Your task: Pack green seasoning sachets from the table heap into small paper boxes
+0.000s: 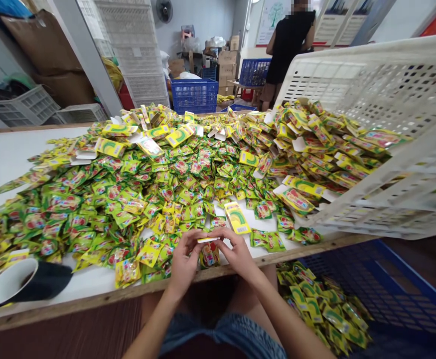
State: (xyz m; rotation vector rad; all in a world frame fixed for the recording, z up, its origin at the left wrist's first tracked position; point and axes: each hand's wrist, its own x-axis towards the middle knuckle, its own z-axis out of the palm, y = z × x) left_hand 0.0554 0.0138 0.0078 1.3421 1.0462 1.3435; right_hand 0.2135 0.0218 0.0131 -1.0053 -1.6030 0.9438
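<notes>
Yellow-and-white carton (207, 240), at six o'clock over the table's near edge (90, 303), is pinched between the almost closed fingertips of the left hand (185, 257) and right hand (236, 252), and could slip down among the loose packets (264, 209) or buckle if either pinch loosens or presses unevenly.

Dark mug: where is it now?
In the head view, the dark mug is at lower left, on the white tabletop near its wooden edge, beside the pile of small packets.
</notes>
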